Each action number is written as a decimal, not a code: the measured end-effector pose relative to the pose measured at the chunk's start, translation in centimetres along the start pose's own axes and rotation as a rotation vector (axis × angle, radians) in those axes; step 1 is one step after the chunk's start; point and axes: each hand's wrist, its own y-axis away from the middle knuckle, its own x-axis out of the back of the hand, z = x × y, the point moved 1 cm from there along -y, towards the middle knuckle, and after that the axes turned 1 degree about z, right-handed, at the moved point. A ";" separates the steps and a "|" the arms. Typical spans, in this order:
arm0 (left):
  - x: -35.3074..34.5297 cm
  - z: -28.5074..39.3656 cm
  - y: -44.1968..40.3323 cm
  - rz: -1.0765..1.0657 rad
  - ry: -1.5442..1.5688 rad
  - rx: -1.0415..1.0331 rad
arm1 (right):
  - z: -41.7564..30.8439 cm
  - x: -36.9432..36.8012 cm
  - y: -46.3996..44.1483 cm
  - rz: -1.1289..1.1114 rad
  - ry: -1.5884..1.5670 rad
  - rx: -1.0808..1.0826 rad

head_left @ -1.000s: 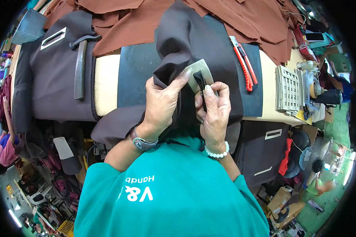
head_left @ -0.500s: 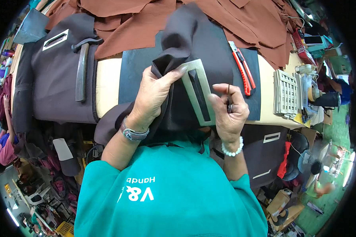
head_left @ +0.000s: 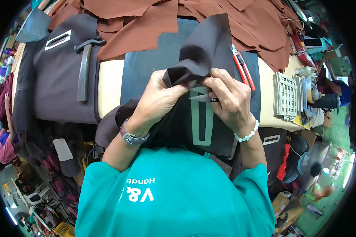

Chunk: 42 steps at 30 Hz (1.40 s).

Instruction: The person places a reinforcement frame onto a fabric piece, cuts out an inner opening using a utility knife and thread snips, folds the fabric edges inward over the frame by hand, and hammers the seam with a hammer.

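Observation:
My left hand (head_left: 156,96) is closed on a bunched fold of dark brown fabric (head_left: 201,43), thumb on top. My right hand (head_left: 229,98) meets it at the same fold, with fingertips pinching close to the left thumb. Small snips (head_left: 213,100) sit in the right hand, their pale blades pointing left; the fingers hide most of the handle. Below the hands hangs a pale rectangular frame (head_left: 195,130) on the fabric, with a long dark slot in its middle. Its upper end is partly covered by the hands and the blades.
A dark cutting mat (head_left: 142,61) lies under the work. A red utility knife (head_left: 243,67) rests on its right side. Leftward, a hammer (head_left: 83,75) lies on a stack of dark fabric panels (head_left: 59,87). Rust-brown fabric pieces (head_left: 138,27) cover the back; pale frames (head_left: 284,94) are stacked right.
My right hand has moved up and left to the fold, and the snips now point left. The fabric has turned, so the frame hangs more upright and lower.

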 end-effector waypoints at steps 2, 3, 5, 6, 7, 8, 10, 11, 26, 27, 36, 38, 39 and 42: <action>0.8 -0.5 -0.1 -0.040 0.087 -0.019 | -0.3 0.0 -0.7 -0.020 -0.105 -0.110; 0.9 -0.4 -0.1 -0.037 0.067 0.013 | -0.1 -0.2 -0.7 -0.031 -0.163 -0.185; 0.9 -0.1 -0.2 -0.030 0.025 0.080 | 0.7 -0.8 -0.8 -0.051 -0.282 -0.338; 1.2 -0.4 -0.3 -0.019 0.011 0.090 | 0.6 -1.2 -1.0 -0.003 -0.352 -0.393; 1.4 -0.6 -0.5 -0.024 0.022 0.085 | 0.6 -1.6 -1.1 0.005 -0.354 -0.446; 1.7 -0.7 -0.6 -0.029 0.033 0.081 | 0.7 -2.0 -1.2 0.013 -0.356 -0.499; 1.6 -0.7 -0.7 -0.018 0.065 0.067 | 1.9 -3.1 -0.5 0.107 -0.423 -0.610; 1.3 -0.3 -0.7 0.001 0.086 0.052 | 2.1 -2.6 -0.6 0.103 -0.553 -0.723; 0.7 8.4 -2.1 -0.410 -1.787 -0.750 | -1.0 0.6 2.7 -0.115 -0.398 -0.354; 0.1 8.4 -2.6 -0.655 -1.760 -0.700 | -1.3 0.5 2.5 -0.073 -0.407 -0.329; 11.4 27.6 -11.1 -0.201 -2.448 -0.053 | 0.8 0.9 5.4 0.509 -0.752 -0.571; 16.1 34.8 -9.1 0.260 -2.409 -0.017 | 0.7 1.0 5.5 0.506 -0.772 -0.707; 17.1 37.3 -7.9 0.382 -2.349 0.001 | 0.7 0.8 5.5 0.525 -0.770 -0.787; 17.8 39.7 -5.2 0.502 -2.059 0.055 | 1.4 -0.6 6.8 0.519 -0.880 -0.885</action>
